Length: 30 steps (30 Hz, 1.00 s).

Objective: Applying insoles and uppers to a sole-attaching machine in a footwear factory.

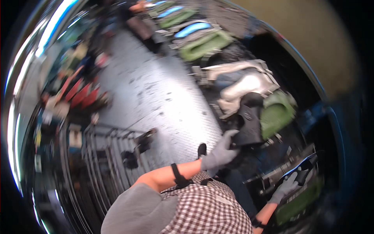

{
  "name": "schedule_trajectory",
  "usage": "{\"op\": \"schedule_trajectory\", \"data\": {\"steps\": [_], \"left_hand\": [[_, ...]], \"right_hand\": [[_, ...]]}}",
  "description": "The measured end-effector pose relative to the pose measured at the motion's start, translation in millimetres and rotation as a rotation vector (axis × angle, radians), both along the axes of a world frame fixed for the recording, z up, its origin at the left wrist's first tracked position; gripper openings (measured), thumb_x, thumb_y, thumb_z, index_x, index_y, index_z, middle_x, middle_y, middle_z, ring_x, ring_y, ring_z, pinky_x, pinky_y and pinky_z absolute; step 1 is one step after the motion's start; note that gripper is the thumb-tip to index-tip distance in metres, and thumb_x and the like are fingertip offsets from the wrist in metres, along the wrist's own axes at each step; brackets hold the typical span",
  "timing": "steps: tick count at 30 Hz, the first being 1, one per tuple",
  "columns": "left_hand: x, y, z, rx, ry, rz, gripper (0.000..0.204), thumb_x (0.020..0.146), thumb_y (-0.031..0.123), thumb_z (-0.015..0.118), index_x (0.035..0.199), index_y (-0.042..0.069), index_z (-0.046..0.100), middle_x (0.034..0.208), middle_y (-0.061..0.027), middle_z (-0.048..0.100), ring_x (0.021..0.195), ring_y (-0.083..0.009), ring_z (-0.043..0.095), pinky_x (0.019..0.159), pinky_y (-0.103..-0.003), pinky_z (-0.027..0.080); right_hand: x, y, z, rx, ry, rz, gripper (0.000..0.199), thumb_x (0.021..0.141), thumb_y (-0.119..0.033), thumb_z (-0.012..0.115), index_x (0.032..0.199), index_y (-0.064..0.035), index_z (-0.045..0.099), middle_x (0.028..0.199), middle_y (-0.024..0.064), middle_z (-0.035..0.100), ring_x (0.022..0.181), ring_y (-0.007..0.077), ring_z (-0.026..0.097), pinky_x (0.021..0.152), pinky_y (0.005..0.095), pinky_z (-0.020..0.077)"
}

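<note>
My left hand (223, 153), in a grey glove, is closed at the near edge of a black, boot-shaped piece (249, 123). This piece stands out over the mould line, in front of a green mould (277, 114). Lower right, my gloved right hand (286, 188) has its fingers on a small black piece (302, 176), beside a blue-lit edge of the nearest mould station. Blur hides the exact finger contact of both hands. A second green block (298, 204) lies below my right hand.
Further along the line are a pale metal mould (247, 85) and a green mould (206, 45), with more beyond. A metal-plate floor (167, 85) runs alongside on the left. Tubular racks (105, 156) stand at lower left, near red items (83, 93).
</note>
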<state>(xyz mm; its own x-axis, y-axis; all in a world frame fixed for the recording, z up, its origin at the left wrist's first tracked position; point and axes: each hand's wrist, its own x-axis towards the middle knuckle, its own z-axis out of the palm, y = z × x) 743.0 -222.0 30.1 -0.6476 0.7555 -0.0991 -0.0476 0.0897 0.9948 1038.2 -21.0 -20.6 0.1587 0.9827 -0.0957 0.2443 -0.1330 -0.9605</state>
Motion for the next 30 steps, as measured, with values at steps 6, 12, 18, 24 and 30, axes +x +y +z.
{"op": "schedule_trajectory", "data": {"steps": [6,12,18,24,30], "left_hand": [[17,-116,32,0.267,0.086,0.241,0.067,0.090,-0.005,0.067,0.149,0.004,0.036,0.136,-0.0135,0.057,0.127,-0.0214,0.058,0.108,-0.036,0.047],[23,-287,47,0.036,0.486,0.658,0.062,0.086,-0.003,0.071,0.143,0.003,0.047,0.132,-0.0147,0.061,0.123,-0.0241,0.062,0.104,-0.037,0.050],[74,-453,62,-0.292,0.602,1.025,0.077,0.082,0.012,0.077,0.151,0.006,0.045,0.135,-0.0196,0.060,0.121,-0.0386,0.059,0.105,-0.046,0.048],[145,-601,134,-0.622,0.965,1.519,0.087,0.068,0.017,0.084,0.146,-0.001,0.048,0.134,-0.0297,0.054,0.121,-0.0474,0.054,0.105,-0.052,0.044],[246,-704,190,-1.173,1.185,2.083,0.074,0.082,0.016,0.077,0.146,-0.006,0.046,0.136,-0.0283,0.054,0.126,-0.0427,0.053,0.109,-0.050,0.041]], "right_hand": [[-170,-145,56,0.021,0.272,1.253,0.039,0.092,-0.020,0.074,0.125,-0.0017,0.064,0.098,0.0007,0.063,0.082,0.0110,0.058,0.072,0.0287,0.0511],[-266,-319,108,0.110,0.388,1.701,0.034,0.087,-0.013,0.074,0.119,-0.0006,0.068,0.106,0.0107,0.074,0.098,0.0213,0.070,0.086,0.0370,0.0552],[-299,-497,97,0.179,0.484,1.946,0.033,0.086,-0.004,0.065,0.119,-0.0007,0.069,0.118,0.0177,0.070,0.115,0.0298,0.066,0.099,0.0407,0.0513],[-299,-688,195,0.928,0.771,2.218,0.040,0.082,-0.009,0.068,0.121,-0.0043,0.070,0.122,0.0261,0.067,0.117,0.0448,0.062,0.099,0.0483,0.0510],[-219,-852,276,0.969,0.808,2.540,0.036,0.086,-0.031,0.074,0.103,-0.0025,0.060,0.120,0.0268,0.064,0.102,0.0441,0.065,0.087,0.0501,0.0522]]}}
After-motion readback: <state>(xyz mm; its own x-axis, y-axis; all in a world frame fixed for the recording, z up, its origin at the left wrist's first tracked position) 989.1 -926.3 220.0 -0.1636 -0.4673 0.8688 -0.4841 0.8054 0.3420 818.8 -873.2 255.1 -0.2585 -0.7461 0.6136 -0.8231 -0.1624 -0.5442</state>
